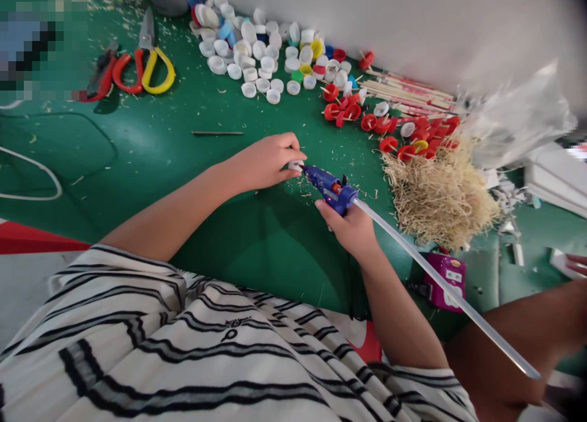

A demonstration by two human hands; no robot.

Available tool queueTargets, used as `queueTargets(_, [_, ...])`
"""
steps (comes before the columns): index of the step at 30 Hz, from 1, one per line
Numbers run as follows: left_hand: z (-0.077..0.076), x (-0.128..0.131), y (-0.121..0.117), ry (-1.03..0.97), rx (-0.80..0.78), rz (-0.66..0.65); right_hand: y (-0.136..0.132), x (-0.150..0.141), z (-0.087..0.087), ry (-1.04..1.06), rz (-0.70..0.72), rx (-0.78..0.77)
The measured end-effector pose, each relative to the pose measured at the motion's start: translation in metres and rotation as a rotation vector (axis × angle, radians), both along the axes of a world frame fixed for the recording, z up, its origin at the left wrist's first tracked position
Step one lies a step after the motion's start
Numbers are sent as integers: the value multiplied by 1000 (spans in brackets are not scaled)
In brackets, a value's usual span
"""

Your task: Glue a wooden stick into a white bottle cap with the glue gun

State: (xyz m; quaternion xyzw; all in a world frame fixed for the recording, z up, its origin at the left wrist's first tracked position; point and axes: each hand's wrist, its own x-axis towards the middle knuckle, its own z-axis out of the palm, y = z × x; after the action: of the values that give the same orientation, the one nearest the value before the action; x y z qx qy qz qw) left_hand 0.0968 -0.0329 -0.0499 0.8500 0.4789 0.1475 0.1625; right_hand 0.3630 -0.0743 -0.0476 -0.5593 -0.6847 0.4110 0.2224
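Note:
Between the fingertips of my left hand (270,160) is a small white bottle cap (296,164). My right hand (353,229) is wrapped round the handle of a blue glue gun (324,183), whose nozzle points left at the cap. The tip meets or nearly meets the cap; exact contact is too small to tell. A long translucent glue stick (440,281) runs out of the gun's back, down to the right past my forearm. Pale shavings lie on the green table (275,226) around the gun.
White bottle caps (257,49) crowd the back, beside red caps with sticks (408,131). Wooden skewers (408,92), a straw-like heap (440,192) and a purple box (444,281) lie right. Scissors (144,67), pliers (103,73) and a metal rod (217,133) lie left. Another person's arm (518,342) reaches in.

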Motion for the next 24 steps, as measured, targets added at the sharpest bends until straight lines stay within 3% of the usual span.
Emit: queueTargets(24, [2,0,0,5,-41,17,-1,-4,5,81,-39,-103])
